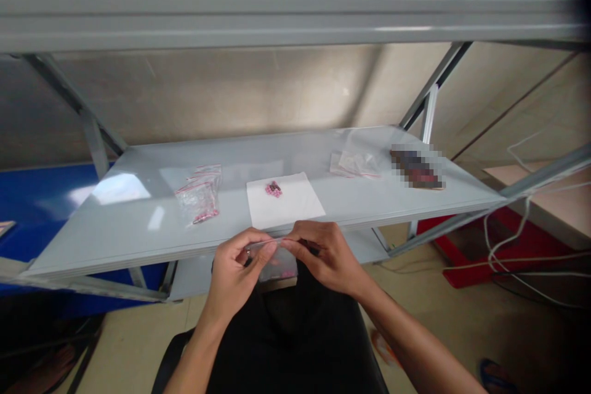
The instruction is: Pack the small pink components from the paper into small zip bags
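Pinching a thin clear plastic strip (264, 244) from both ends, fingers (290, 244) clamped on it, left hand (235, 265) and right hand (323, 255) close together, wrists turned inward, holding it taut just off the grey metal shelf (115, 225); beyond, a white paper sheet (286, 202) bearing pink beads (273, 189), and clear zip bags (199, 194) beside it.

Forward of the left hand (233, 271) and right hand (323, 257), reach runs over the grey metal shelf (258, 160), under the upper shelf (277, 0) (a low ceiling for raised wrists). A white paper sheet (284, 200) lies at twelve o'clock, plastic bags (199, 194) at eleven, more plastic bags (355, 164) at one, and diagonal struts (69, 98) (434, 83) bound ten and two.
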A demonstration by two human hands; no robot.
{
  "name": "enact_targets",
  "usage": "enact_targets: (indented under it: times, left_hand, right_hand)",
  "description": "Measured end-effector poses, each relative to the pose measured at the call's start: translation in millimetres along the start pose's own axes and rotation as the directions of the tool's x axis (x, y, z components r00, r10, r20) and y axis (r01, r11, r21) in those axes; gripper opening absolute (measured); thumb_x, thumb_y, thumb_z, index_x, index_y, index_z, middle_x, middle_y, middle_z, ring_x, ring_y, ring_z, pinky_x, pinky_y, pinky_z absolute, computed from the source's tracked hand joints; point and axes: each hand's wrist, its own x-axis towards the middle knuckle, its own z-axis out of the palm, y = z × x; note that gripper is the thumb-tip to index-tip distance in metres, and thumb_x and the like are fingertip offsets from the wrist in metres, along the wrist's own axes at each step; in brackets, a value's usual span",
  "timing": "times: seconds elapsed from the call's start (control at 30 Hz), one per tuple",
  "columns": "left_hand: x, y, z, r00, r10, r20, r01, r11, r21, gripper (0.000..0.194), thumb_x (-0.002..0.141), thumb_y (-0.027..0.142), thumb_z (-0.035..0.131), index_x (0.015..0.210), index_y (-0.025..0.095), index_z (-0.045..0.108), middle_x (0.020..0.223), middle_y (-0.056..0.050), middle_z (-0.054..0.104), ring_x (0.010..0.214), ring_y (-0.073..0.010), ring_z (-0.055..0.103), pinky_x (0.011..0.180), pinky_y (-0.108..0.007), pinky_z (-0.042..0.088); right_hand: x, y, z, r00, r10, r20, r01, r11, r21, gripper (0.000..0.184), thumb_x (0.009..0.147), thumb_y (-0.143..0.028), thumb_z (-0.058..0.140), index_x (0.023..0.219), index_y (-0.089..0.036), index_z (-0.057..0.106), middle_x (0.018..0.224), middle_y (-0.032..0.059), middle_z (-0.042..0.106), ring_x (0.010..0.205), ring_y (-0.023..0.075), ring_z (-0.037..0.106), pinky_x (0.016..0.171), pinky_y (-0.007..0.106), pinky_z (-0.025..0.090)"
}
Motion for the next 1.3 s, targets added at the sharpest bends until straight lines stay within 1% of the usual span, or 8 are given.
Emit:
enact_targets:
  times: [0.37,0.67,0.77,0.9,0.97,1.07,1.17,1.3]
  left_hand:
    - [3,-2,-8.8,0.997,0.070,-0.010,-0.068,0.987,0.146,0.012,0.089,0.029,0.074,0.082,0.019,0.077,0.081,-0.005,0.076,0.075,-0.0181,0.070,0.070,-0.025,0.056]
    - [9,1,-25.4,0.998,-0.061,0.023,0.059,0.994,0.089,0.020,0.087,0.037,0.075,0.088,0.019,0.084,0.078,-0.007,0.082,0.071,-0.0265,0.079,0.072,-0.037,0.066]
    - [16,-4,-44.8,0.993,-0.053,-0.102,0.065,0.990,0.121,0.028,0.089,0.039,0.073,0.104,0.017,0.081,0.081,-0.008,0.082,0.068,-0.0236,0.078,0.070,-0.035,0.065]
    - [42,-19,-89.3,0.891,0.127,-0.435,0.010,0.955,0.298,0.045,0.081,0.037,0.081,0.122,0.021,0.073,0.112,-0.008,0.079,0.074,-0.0193,0.077,0.068,-0.029,0.063]
    - [58,-28,-109.9,0.865,0.193,-0.462,0.011,0.915,0.404,0.036,0.083,0.040,0.078,0.112,0.019,0.075,0.115,-0.009,0.077,0.081,-0.0213,0.076,0.070,-0.032,0.063]
    - [75,-38,-127.7,0.869,0.333,-0.366,0.009,0.729,0.684,0.034,0.086,0.041,0.074,0.110,0.016,0.076,0.115,-0.011,0.075,0.096,-0.0287,0.072,0.084,-0.043,0.060]
    - [79,-43,-130.1,0.838,0.470,-0.276,0.024,0.473,0.881,0.050,0.087,0.039,0.075,0.129,0.013,0.069,0.131,-0.017,0.069,0.122,-0.0385,0.060,0.107,-0.057,0.046]
    - [73,-51,-128.1,0.876,0.450,-0.174,-0.005,0.369,0.929,0.051,0.096,0.036,0.063,0.141,0.013,0.059,0.150,-0.019,0.054,0.137,-0.0398,0.048,0.115,-0.059,0.038]
  right_hand:
    - [-1,10,6,0.999,-0.019,0.039,0.026,0.986,-0.166,0.019,0.101,-0.029,0.055,0.097,-0.020,0.072,0.074,0.0017,0.065,0.062,0.0135,0.054,0.065,0.028,0.042]
    - [9,21,6,0.999,0.000,-0.052,-0.003,0.998,-0.063,0.027,0.101,-0.035,0.058,0.089,-0.021,0.078,0.076,0.0049,0.077,0.065,0.0183,0.069,0.063,0.028,0.048]
    - [15,40,-21,0.976,0.036,-0.216,-0.073,0.984,-0.165,0.024,0.100,-0.033,0.058,0.101,-0.022,0.079,0.093,0.0072,0.080,0.074,0.0196,0.071,0.067,0.029,0.051]
    - [17,92,-101,0.818,-0.055,-0.573,-0.333,0.767,-0.548,0.035,0.091,-0.011,0.057,0.122,-0.017,0.073,0.114,0.0152,0.075,0.086,0.0224,0.067,0.082,0.036,0.048]
    - [15,119,-136,0.796,-0.049,-0.604,-0.465,0.589,-0.661,0.055,0.083,-0.004,0.062,0.137,-0.013,0.064,0.121,0.0209,0.071,0.101,0.0281,0.063,0.088,0.040,0.043]
    - [10,151,-161,0.810,0.083,-0.580,-0.544,0.471,-0.694,0.063,0.081,-0.007,0.070,0.142,-0.016,0.061,0.111,0.0197,0.075,0.091,0.0270,0.063,0.077,0.039,0.039]
    - [3,171,-161,0.778,0.090,-0.621,-0.587,0.454,-0.670,0.044,0.084,-0.013,0.070,0.128,-0.018,0.071,0.093,0.0164,0.078,0.075,0.0222,0.063,0.069,0.038,0.035]
    - [-3,182,-158,0.724,-0.094,-0.683,-0.563,0.493,-0.664,0.020,0.087,-0.018,0.069,0.105,-0.017,0.079,0.089,0.0178,0.078,0.077,0.0263,0.067,0.070,0.039,0.040]
